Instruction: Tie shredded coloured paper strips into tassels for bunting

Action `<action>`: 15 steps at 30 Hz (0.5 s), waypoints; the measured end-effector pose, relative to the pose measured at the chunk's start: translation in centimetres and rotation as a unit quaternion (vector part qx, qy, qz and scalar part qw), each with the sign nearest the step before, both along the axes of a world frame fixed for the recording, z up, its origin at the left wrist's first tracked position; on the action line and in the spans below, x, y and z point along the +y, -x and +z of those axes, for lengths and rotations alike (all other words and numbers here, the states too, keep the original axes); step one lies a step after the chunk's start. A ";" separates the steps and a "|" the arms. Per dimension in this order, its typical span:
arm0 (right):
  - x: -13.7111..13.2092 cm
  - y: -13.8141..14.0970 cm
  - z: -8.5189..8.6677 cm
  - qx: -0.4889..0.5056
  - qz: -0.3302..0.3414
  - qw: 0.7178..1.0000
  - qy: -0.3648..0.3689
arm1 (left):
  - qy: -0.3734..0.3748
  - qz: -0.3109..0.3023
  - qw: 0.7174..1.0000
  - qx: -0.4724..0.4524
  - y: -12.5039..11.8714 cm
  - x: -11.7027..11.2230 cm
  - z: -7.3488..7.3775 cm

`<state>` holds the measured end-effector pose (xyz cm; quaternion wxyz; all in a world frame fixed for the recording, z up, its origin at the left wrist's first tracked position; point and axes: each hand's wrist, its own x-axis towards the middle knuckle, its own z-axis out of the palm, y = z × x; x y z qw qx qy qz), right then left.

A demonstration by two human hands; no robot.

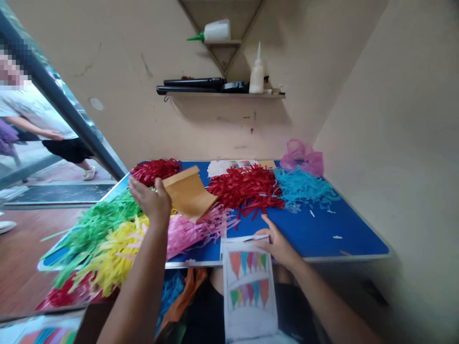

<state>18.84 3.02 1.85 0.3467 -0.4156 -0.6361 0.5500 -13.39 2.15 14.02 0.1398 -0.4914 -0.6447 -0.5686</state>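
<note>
My left hand (154, 200) is raised over the left part of the table, fingers stretched and thumb apart, gripping nothing. Right beside its thumb is a tan paper envelope (188, 193), tilted above pink tassels (186, 234); I cannot tell if they touch. At the table's front edge my right hand (278, 243) pinches the top of a white printed sheet (249, 286), which hangs down over the lap. Two rows of coloured tassel pennants are printed on it. Red tassels (247, 188) lie just beyond this hand.
Green tassels (103, 217) and yellow tassels (114, 243) spill over the blue table (322, 234) at left. Blue tassels (304, 186) and a pink plastic bag (301, 157) lie back right. A wall shelf (229, 95) holds a glue bottle (256, 76). A person (46, 114) stands outside.
</note>
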 end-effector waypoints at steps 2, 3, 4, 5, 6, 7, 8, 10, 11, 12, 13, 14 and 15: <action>-1.1 0.0 0.8 0.028 0.014 1.000 -0.002 | 0.017 -0.069 0.996 0.060 -4.1 -2.1 -1.9; -1.8 0.0 1.4 0.040 0.019 0.999 -0.007 | 0.039 -0.129 0.986 0.094 -6.4 -3.5 -3.0; -2.5 -0.1 2.0 0.050 0.024 0.998 -0.009 | 0.066 -0.208 0.966 0.140 -8.4 -4.9 -4.1; -3.3 -0.2 2.7 0.055 0.025 0.998 -0.010 | 0.106 -0.298 0.927 0.201 -10.2 -6.4 -5.1; -4.0 -0.4 3.3 0.056 0.024 0.998 -0.008 | 0.130 -0.321 0.911 0.225 -11.6 -7.7 -5.9; -4.6 -0.6 3.9 0.056 0.021 0.998 -0.005 | 0.147 -0.341 0.895 0.247 -12.5 -8.9 -6.3; -5.3 -0.9 4.5 0.056 0.018 0.998 -0.003 | 0.153 -0.349 0.887 0.262 -13.1 -9.8 -6.6; -6.4 -1.4 5.2 0.061 0.022 0.998 -0.003 | 0.134 -0.343 0.888 0.274 -13.4 -11.0 -6.5; -7.0 -1.7 5.4 0.068 0.029 0.997 -0.008 | 0.115 -0.338 0.891 0.279 -13.4 -11.4 -6.3; -7.5 -2.0 5.5 0.071 0.037 0.997 -0.017 | 0.093 -0.329 0.896 0.283 -13.3 -11.7 -6.0; -8.0 -2.3 5.4 0.071 0.042 0.996 -0.030 | 0.073 -0.319 0.901 0.286 -13.3 -11.9 -5.8; -8.4 -2.5 5.3 0.066 0.041 0.996 -0.044 | 0.055 -0.312 0.903 0.291 -13.3 -12.2 -5.6; -8.8 -2.6 5.2 0.059 0.037 0.996 -0.056 | 0.043 -0.308 0.902 0.298 -13.3 -12.5 -5.4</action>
